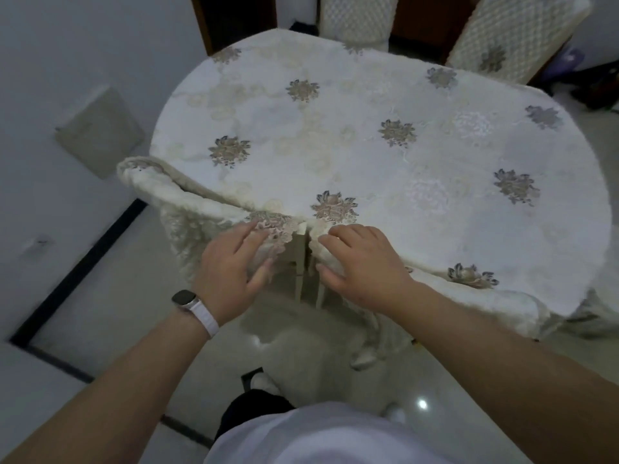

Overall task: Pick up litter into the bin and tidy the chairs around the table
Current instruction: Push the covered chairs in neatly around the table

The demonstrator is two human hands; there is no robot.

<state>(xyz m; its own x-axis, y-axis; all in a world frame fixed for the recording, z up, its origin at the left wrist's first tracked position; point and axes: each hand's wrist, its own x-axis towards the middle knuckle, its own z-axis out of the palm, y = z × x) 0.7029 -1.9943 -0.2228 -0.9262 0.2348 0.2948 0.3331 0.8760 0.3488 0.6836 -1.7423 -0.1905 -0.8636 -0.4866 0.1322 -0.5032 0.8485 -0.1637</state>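
A round table (385,135) under a white cloth with embroidered flowers fills the middle of the view. At its near edge stand two chairs with fluffy white covers, pushed up against it. My left hand (234,266) grips the top corner of the left chair back (187,209), fingers over a flower patch and thumb below. The fingers of my right hand (358,262) curl over the top corner of the right chair back (469,296). Cream chair legs (301,279) show in the gap between the two backs.
Two more chairs with quilted white covers (355,18) (512,35) stand at the table's far side. A white wall with a grey panel (100,128) runs close on the left. Dark clutter (603,85) lies on the floor at far right. Glossy tiles (301,346) lie under me.
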